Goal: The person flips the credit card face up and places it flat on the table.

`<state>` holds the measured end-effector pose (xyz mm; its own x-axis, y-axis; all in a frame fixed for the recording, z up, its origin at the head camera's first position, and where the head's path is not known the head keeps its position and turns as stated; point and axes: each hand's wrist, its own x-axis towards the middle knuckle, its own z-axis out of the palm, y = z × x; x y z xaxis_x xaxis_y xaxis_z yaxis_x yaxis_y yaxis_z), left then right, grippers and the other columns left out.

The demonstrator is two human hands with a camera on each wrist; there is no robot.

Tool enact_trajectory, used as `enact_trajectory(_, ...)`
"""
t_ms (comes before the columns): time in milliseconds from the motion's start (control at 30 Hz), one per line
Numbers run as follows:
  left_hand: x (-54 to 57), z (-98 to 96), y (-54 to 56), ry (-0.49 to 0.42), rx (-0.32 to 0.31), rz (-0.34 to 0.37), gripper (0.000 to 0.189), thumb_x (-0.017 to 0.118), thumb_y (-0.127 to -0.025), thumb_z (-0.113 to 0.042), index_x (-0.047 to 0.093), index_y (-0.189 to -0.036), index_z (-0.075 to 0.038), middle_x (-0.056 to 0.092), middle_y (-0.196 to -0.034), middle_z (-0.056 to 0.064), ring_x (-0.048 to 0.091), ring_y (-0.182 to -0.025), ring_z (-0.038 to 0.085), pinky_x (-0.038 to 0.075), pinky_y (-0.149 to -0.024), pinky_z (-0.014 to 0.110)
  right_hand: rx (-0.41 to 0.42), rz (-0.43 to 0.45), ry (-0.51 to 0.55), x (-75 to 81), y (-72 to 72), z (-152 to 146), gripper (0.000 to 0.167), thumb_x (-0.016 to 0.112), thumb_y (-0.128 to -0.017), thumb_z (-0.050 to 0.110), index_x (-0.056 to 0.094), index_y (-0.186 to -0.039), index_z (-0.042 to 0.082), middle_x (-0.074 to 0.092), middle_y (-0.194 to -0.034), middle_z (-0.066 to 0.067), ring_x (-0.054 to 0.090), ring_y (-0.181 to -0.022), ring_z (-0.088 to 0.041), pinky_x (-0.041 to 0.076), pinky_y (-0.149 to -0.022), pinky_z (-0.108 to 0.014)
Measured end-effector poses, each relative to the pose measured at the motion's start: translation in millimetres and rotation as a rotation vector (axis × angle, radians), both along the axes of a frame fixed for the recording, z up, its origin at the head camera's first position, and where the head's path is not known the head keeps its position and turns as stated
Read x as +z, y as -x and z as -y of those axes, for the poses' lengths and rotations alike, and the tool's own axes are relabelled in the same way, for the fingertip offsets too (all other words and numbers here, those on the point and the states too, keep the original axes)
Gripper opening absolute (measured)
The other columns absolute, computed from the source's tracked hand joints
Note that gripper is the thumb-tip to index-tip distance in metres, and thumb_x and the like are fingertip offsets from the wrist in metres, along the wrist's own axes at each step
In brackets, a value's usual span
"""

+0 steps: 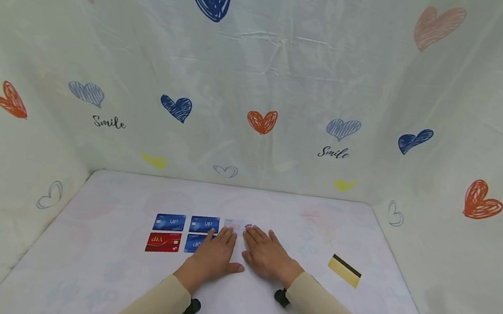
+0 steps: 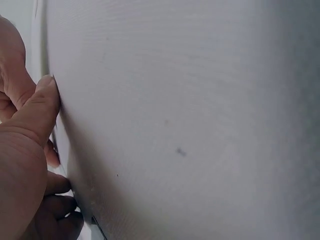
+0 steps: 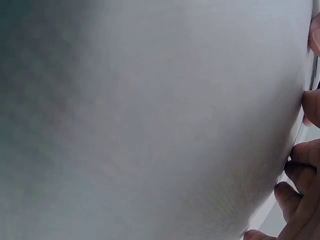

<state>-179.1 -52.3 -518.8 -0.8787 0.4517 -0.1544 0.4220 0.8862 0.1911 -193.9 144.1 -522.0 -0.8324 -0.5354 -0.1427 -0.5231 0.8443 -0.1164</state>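
My left hand (image 1: 214, 256) lies palm down on the table with fairly straight fingers. Its fingers overlap the right part of a blue card (image 1: 193, 243) and reach the lower edge of a pale card (image 1: 235, 223). From the other side, my right hand (image 1: 267, 255) also rests palm down, fingertips at the pale card's right end. To the left sit two blue VIP cards (image 1: 169, 222) (image 1: 204, 223) in the upper row and a red VIP card (image 1: 163, 242) below. In the left wrist view the thumb (image 2: 37, 112) points inward along the tabletop.
Off to the right, a gold card (image 1: 344, 271) with a black stripe lies slanted on the white-covered table (image 1: 102, 285). A pale curtain (image 1: 297, 79) printed with hearts surrounds the table at the back and sides. Small black devices (image 1: 282, 298) sit under both wrists.
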Motion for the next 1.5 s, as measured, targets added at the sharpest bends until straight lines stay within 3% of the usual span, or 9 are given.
enact_trajectory(467,-6.0,-0.6,2.2,-0.007,0.010,-0.011,0.095,0.070,-0.092,-0.066,0.045,-0.158,-0.002,0.039,-0.168,0.016,0.033,-0.159,0.034,0.025,-0.127,0.059,-0.019,-0.001,0.004,-4.0,1.4,-1.7,0.064,0.048,-0.111,0.042,0.037,-0.164,0.008,0.034,-0.172,-0.008,0.029,-0.160,-0.028,0.027,-0.126,-0.063)
enact_trajectory(800,-3.8,-1.3,-1.4,0.002,0.026,-0.012,0.095,0.070,-0.091,-0.067,0.046,-0.158,-0.004,0.040,-0.168,0.013,0.034,-0.158,0.032,0.026,-0.128,0.057,-0.094,-0.049,0.035,0.5,-13.4,-35.0,0.067,0.059,-0.107,0.038,0.042,-0.159,0.000,0.039,-0.168,-0.014,0.033,-0.158,-0.033,0.027,-0.125,-0.064)
enact_trajectory(1200,-3.6,-1.0,-2.7,-0.022,0.028,-0.007,0.095,0.071,-0.092,-0.065,0.044,-0.159,-0.003,0.039,-0.169,0.013,0.033,-0.159,0.032,0.025,-0.128,0.058,-0.246,-0.162,0.049,-2.0,-55.6,-111.0,0.069,0.065,-0.105,0.036,0.044,-0.155,-0.007,0.043,-0.163,-0.025,0.038,-0.154,-0.043,0.026,-0.119,-0.074)
enact_trajectory(1333,-3.9,-1.2,-2.8,-0.023,0.027,-0.001,0.095,0.071,-0.092,-0.065,0.044,-0.159,-0.003,0.039,-0.169,0.013,0.032,-0.159,0.032,0.025,-0.128,0.058,-0.347,-0.168,-0.003,-0.2,-66.4,-131.4,0.074,0.067,-0.103,0.040,0.045,-0.153,-0.010,0.045,-0.160,-0.028,0.040,-0.151,-0.047,0.026,-0.117,-0.077)
enact_trajectory(1500,-3.0,-0.7,-2.8,-0.023,0.020,0.000,0.095,0.070,-0.092,-0.065,0.043,-0.159,-0.003,0.038,-0.169,0.013,0.032,-0.159,0.032,0.025,-0.128,0.058,-0.511,-0.113,-0.064,0.6,-74.8,-142.1,0.081,0.067,-0.102,0.045,0.044,-0.149,-0.015,0.044,-0.157,-0.035,0.040,-0.148,-0.054,0.021,-0.115,-0.081)
